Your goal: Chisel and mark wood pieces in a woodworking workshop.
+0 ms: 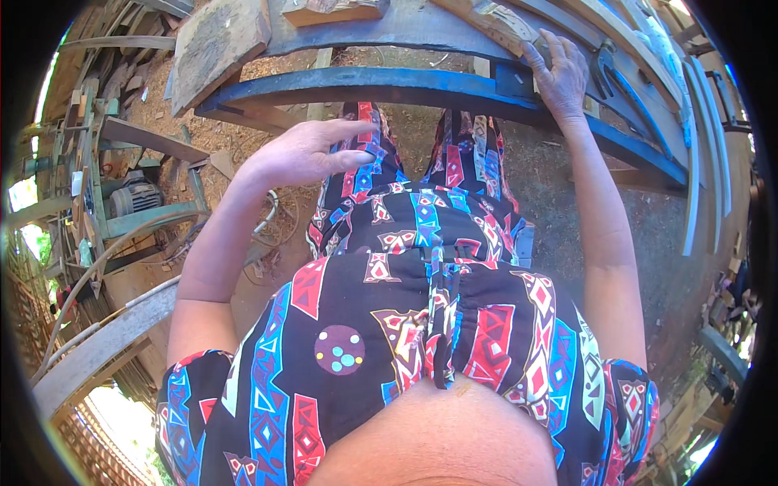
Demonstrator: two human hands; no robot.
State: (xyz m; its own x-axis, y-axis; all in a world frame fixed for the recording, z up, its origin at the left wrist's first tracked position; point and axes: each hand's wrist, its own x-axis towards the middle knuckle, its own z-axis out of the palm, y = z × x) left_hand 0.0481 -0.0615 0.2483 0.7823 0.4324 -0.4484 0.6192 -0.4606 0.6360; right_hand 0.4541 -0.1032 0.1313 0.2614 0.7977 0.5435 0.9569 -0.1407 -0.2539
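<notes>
My left hand point(312, 150) hovers flat with its fingers apart over my patterned clothing, just below the blue curved bench edge point(365, 81); it holds nothing. My right hand point(559, 77) rests on the bench top at the upper right, its fingers pressing on a pale carved wooden piece point(502, 23) that lies there. Whether the fingers close around the piece is hard to tell; they look laid on it. A dark metal clamp-like part point(604, 69) sits just right of that hand.
A thick wooden slab point(215, 44) and a smaller wood block point(332, 10) lie on the bench at the upper left. Curved wooden strips point(697, 138) stack at the right. A motor point(134, 194) on a green frame stands at the left. Sawdust covers the ground.
</notes>
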